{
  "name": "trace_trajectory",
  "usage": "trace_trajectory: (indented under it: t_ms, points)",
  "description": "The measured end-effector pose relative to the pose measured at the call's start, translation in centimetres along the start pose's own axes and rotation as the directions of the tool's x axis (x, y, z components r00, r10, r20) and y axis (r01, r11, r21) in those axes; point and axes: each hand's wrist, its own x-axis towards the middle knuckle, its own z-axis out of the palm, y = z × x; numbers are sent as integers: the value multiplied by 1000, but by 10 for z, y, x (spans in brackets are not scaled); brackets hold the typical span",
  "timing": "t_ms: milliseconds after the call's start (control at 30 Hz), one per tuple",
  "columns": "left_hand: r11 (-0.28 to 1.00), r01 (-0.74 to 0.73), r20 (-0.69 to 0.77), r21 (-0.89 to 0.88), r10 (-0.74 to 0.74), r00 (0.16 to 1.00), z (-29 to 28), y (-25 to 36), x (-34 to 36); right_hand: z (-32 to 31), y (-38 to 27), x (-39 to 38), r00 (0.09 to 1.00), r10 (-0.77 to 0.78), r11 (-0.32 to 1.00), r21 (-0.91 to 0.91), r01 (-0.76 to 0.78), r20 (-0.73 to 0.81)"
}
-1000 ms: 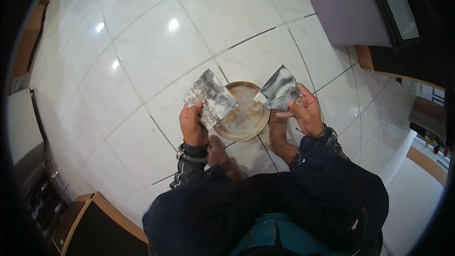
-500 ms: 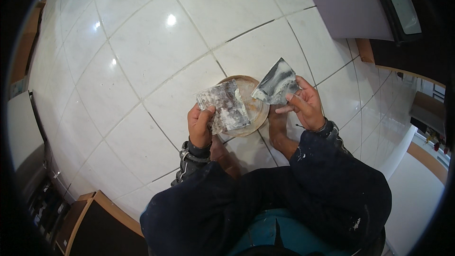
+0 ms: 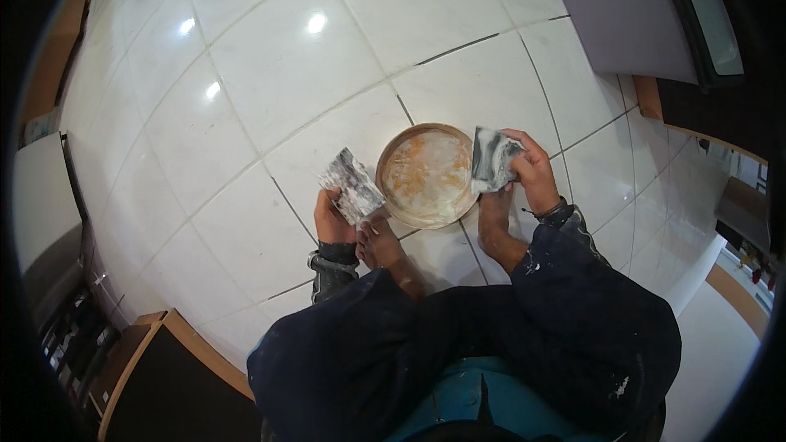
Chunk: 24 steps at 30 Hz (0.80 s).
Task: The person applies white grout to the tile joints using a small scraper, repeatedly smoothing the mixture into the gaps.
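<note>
My left hand pinches a flat, squarish plate, dark and caked with whitish paste, thumb on top. In my right hand is a thin, dark, squarish spreader-like piece streaked with white, gripped at its right edge. Between the two lies a round, shallow pan on the floor, its inside coated in white and orange-brown residue. The right piece hangs just over the pan's right rim; the left plate is beside the left rim. Exactly what kind of tools these are, I cannot tell.
My bare feet flank the pan's near side. White floor tiles have joints, some of them dark. A lilac-grey chair or bin-like object stands at the far right. Wood-edged dark furniture sits at the near left.
Both hands have moved apart from over the pan, uncovering its inside. The left plate went left and tilted; the right piece turned more upright and shifted right. The view shifted slightly.
</note>
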Motion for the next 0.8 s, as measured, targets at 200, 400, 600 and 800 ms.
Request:
trace_trajectory:
  t_ms: [200, 400, 600, 800]
  points:
    - [984, 81, 94, -156, -67, 993, 12, -15, -12, 31, 1, 6, 911, -407, 822, -408, 398, 69]
    - [977, 63, 143, -202, -34, 989, 35, -2, 27, 47, -7, 36, 832, -510, 469, -742, 480, 216]
    - [944, 59, 233, -325, 20, 972, 55, 1, 58, 70, -11, 61, 763, -606, 279, -837, 470, 226]
    - [919, -31, 268, -392, 147, 952, 62, -4, 80, 77, -1, 71, 666, -639, 195, -755, 626, 386]
